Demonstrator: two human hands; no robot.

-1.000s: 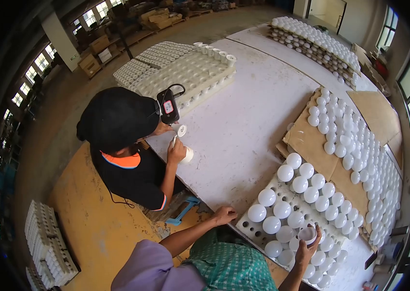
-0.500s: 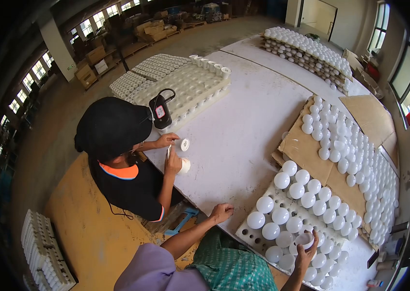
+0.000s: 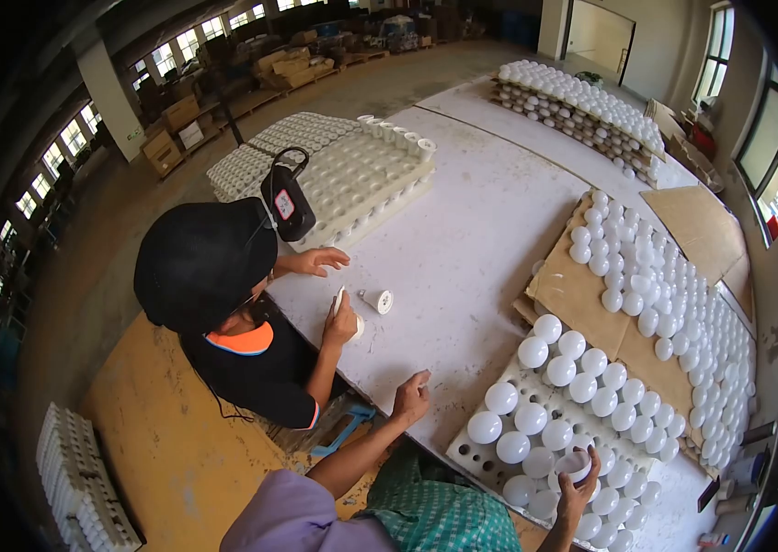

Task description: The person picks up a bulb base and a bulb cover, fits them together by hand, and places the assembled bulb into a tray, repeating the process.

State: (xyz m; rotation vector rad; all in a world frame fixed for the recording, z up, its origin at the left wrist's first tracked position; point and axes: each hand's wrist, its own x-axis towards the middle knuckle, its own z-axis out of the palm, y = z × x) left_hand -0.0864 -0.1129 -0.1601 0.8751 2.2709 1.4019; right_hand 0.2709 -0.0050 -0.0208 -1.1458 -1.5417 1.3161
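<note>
In the head view my right hand (image 3: pixel 577 488) is closed around a white bulb cover (image 3: pixel 573 464), its open rim tilted up. It hangs over a pale holed tray (image 3: pixel 476 451) on which several round white bulb covers (image 3: pixel 531 418) stand in rows. My left hand (image 3: pixel 411 397) is held over the near table edge, fingers curled together, with nothing visible in them. Beyond it lies a white lamp base (image 3: pixel 378 301) on its side. A co-worker's hand (image 3: pixel 340 322) grips a thin white object, with another white part beneath it, partly hidden.
The co-worker in a black cap (image 3: pixel 205 262) sits at the left table edge. Behind stands a stacked tray of white cups (image 3: pixel 371 175). More bulb covers sit on cardboard (image 3: pixel 582 276) at right and on a far stack (image 3: pixel 582 92). A blue stool or frame (image 3: pixel 343 432) is below the table.
My left hand has lifted slightly and shifted left, its fingers now pointing upward. My right hand has barely moved. The co-worker's far hand has let go of the lamp base, now farther right.
</note>
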